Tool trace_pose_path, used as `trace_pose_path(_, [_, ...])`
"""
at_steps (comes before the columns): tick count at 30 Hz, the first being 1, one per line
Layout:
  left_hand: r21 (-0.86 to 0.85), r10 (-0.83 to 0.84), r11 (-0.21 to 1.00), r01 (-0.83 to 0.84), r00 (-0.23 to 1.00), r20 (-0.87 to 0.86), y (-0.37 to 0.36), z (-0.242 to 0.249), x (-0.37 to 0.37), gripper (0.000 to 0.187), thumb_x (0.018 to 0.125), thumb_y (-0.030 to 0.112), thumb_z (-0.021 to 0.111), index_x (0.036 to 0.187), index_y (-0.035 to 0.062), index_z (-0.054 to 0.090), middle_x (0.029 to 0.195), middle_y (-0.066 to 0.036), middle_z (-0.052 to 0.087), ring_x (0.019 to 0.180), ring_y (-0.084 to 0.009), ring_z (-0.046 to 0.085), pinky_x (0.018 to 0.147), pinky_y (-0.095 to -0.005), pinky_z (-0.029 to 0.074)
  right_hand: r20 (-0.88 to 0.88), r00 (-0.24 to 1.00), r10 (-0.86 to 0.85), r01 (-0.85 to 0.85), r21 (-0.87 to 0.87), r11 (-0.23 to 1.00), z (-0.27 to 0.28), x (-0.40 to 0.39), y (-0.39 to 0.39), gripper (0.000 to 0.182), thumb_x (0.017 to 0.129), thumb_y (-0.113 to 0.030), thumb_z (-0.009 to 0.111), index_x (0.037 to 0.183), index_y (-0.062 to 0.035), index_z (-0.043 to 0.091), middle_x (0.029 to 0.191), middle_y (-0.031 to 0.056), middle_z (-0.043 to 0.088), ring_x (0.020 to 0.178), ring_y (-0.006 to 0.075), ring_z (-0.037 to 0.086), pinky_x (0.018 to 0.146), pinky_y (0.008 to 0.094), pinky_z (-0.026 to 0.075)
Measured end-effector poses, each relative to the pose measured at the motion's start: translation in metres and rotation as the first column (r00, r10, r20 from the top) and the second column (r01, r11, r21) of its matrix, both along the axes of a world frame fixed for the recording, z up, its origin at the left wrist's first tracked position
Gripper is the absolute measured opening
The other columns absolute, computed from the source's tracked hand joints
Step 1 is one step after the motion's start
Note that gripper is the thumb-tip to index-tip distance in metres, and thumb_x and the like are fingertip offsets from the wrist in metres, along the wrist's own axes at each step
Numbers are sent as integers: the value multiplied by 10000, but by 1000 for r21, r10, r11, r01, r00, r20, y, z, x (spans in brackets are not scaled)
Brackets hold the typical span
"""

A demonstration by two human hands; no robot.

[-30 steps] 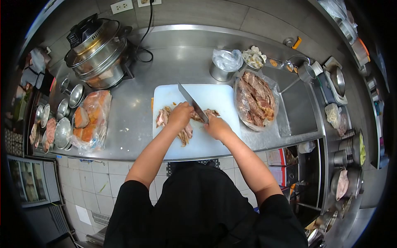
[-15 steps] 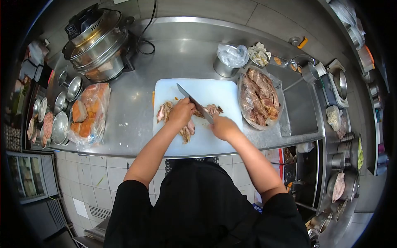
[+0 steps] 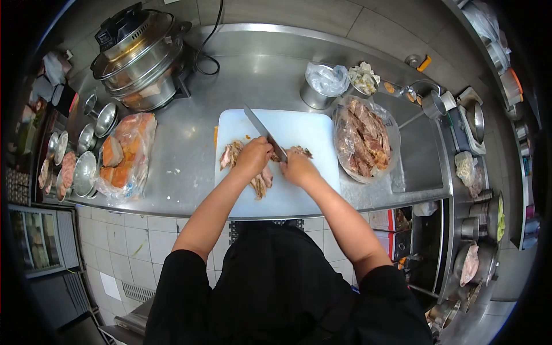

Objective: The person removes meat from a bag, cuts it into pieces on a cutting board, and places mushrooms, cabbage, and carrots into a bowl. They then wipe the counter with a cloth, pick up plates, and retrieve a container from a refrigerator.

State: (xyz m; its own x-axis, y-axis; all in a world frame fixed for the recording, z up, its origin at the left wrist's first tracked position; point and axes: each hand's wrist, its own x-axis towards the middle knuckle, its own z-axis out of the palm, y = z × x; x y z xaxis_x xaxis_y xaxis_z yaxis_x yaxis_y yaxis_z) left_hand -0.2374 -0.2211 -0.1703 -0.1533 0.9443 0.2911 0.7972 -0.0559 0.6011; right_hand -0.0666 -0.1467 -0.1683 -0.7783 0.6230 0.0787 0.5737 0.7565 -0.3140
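My right hand [image 3: 299,168] is closed round the handle of a large knife [image 3: 261,127], whose blade points up and left across a white cutting board [image 3: 305,198]. Beside the blade my left hand [image 3: 253,157] presses down with bent fingers on meat, most of which it covers. Cut meat pieces [image 3: 261,183] lie below and left of that hand. More meat [image 3: 300,151] shows just above my right hand. To the right of the board, large cooked meat chunks [image 3: 361,138] sit in a clear plastic bag [image 3: 391,150].
A bag of orange-brown meat blocks [image 3: 129,144] and metal bowls [image 3: 85,172] are at the left. A round metal cooker [image 3: 141,69] stands at the back left. Behind the board are a bag-lined metal pot [image 3: 316,99] and a bowl of scraps [image 3: 364,79]; a sink [image 3: 422,155] is at the right.
My right hand and the knife have moved a little to the left, toward my left hand. My left hand has hardly moved. The whole view has shifted slightly.
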Motion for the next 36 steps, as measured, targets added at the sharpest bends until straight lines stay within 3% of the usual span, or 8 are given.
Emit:
trace_pose_path(3, [-108, -1, 994, 3, 1000, 23, 3, 4, -9, 66, 796, 77, 630, 826, 36, 673, 871, -129, 617, 874, -325, 602, 767, -416, 488, 234, 969, -72, 172, -442, 881, 70, -8, 7, 296, 894, -242, 553, 1053, 8, 555, 819, 217, 665, 553, 322, 646, 625, 409, 545])
trace_pose_path(18, [-148, 30, 987, -58, 982, -185, 2, 5, -17, 91, 811, 101, 611, 806, 30, 668, 871, -131, 632, 889, -332, 587, 790, -434, 460, 324, 946, 11, 137, -432, 891, 86, -20, 7, 403, 880, -170, 549, 1214, 55, 527, 1034, 239, 647, 1171, 385, 539, 987, 458, 440])
trace_pose_path(20, [-108, 59, 991, -79, 981, -182, 0, 8, -15, 89, 807, 98, 614, 804, 28, 668, 864, -130, 630, 884, -330, 587, 785, -433, 459, 323, 946, 38, 159, -560, 813, 109, -17, 11, 302, 869, -184, 565, 1078, 34, 564, 905, 237, 653, 519, 287, 646, 487, 395, 527])
trace_pose_path(24, [-49, 65, 996, -75, 979, -194, -3, 3, -15, 84, 802, 92, 618, 799, 25, 668, 850, -128, 628, 882, -321, 590, 773, -428, 459, 314, 949, 12, 179, -572, 800, 77, -7, -2, 312, 872, -195, 568, 1090, 27, 559, 818, 211, 665, 514, 276, 647, 488, 385, 531])
trace_pose_path(26, [-67, 60, 995, -75, 977, -207, -1, 2, -16, 81, 799, 93, 620, 796, 27, 667, 851, -125, 630, 886, -320, 591, 775, -428, 459, -193, 959, 207, -44, 620, 783, -30, -9, 6, 399, 862, -155, 516, 1224, 13, 534, 917, 234, 666, 496, 285, 641, 496, 374, 532])
trace_pose_path(27, [-90, 49, 993, -70, 974, -223, -2, 1, -17, 79, 797, 95, 622, 793, 29, 667, 852, -122, 631, 890, -318, 591, 776, -428, 458, -196, 958, 209, -44, 621, 783, -9, -15, 5, 399, 862, -155, 516, 1224, 13, 534, 917, 234, 666, 496, 285, 641, 496, 374, 532])
trace_pose_path(29, [-75, 60, 994, -76, 978, -201, -6, 3, -16, 77, 796, 95, 623, 790, 31, 665, 850, -118, 633, 893, -315, 591, 775, -428, 458, 274, 962, -4, 149, -512, 846, 74, -27, -1, 400, 874, -174, 529, 1236, -2, 530, 881, 210, 671, 514, 266, 645, 523, 378, 538])
trace_pose_path(36, [-53, 94, 993, -107, 974, -205, -5, 5, -12, 72, 801, 108, 618, 777, 54, 659, 832, -101, 638, 879, -290, 596, 775, -430, 435, 288, 957, -42, 213, -593, 776, 75, -13, -15, 428, 876, -227, 555, 1215, 33, 522, 893, 218, 661, 486, 263, 623, 524, 385, 529])
